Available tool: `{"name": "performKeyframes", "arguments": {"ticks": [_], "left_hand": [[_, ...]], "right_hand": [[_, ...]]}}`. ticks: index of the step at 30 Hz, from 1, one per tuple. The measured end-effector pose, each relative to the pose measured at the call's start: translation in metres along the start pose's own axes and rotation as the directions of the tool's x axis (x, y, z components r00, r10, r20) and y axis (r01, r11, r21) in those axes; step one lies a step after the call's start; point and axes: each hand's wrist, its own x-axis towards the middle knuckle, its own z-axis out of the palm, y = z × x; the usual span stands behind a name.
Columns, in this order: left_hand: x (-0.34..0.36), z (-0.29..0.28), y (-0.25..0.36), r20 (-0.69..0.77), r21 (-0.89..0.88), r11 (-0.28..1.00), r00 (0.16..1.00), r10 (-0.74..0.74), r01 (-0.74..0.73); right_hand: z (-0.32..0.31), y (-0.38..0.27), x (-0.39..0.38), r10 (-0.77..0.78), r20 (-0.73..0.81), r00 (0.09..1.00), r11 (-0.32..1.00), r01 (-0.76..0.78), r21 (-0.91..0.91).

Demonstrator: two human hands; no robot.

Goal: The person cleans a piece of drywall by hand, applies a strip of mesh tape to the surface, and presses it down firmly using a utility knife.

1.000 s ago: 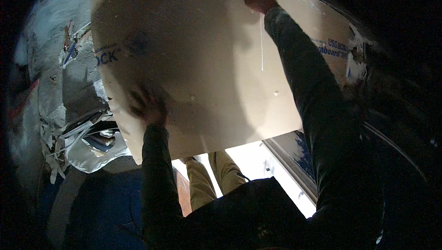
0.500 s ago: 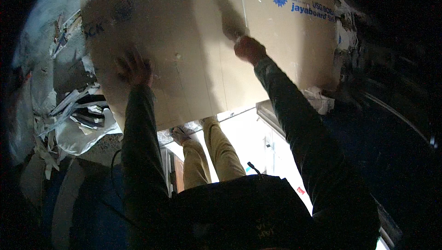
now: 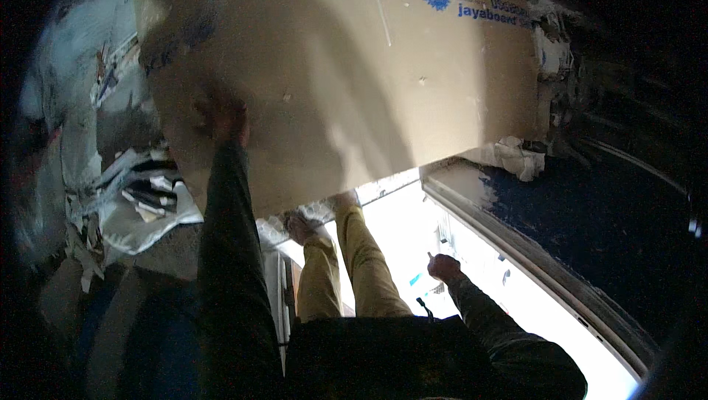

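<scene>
A large tan plasterboard sheet (image 3: 450, 98) with blue print fills the upper middle of the view. My left hand (image 3: 230, 118) lies against its left part, in deep shadow, its fingers apart and slightly smeared. Away from the sheet, my right hand (image 3: 445, 268) is closed over the bright gap below the sheet's lower edge. A small pale tip pokes out of that fist; what it belongs to is hidden. My legs in yellowish trousers (image 3: 372, 267) stand just below the sheet.
At the left, a crumpled white bag (image 3: 136, 229) holds scraps, with torn strips around it. A long straight frame edge (image 3: 531, 267) borders the brightly lit opening on the right. More torn pale scraps (image 3: 516, 157) sit at the sheet's right end.
My right hand has left the sheet and come down and back toward me, over the bright opening. The left hand remains on the sheet. My view has shifted a little.
</scene>
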Motion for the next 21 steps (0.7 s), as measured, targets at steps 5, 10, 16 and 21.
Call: {"name": "performKeyframes", "arguments": {"ticks": [5,10,16,21], "left_hand": [[0.022,-0.004,0.049,-0.532,-0.142,0.965,0.839,0.114,-0.222],[0.048,-0.045,0.120,-0.435,-0.330,0.903,0.894,0.113,-0.274],[0.047,-0.063,0.137,-0.328,-0.268,0.939,0.937,0.120,-0.215],[0.044,-0.069,0.138,-0.295,-0.181,0.976,0.953,0.063,-0.120]], "right_hand": [[-0.146,0.022,0.045,-0.481,-0.773,0.414,0.816,-0.109,-0.567],[-0.424,-0.015,0.091,-0.082,-0.943,0.321,0.918,0.394,0.055],[-0.642,-0.049,0.139,0.015,-0.977,0.212,0.802,0.582,0.138],[-0.719,-0.046,0.207,-0.111,-0.983,0.145,0.848,0.529,-0.018]]}}
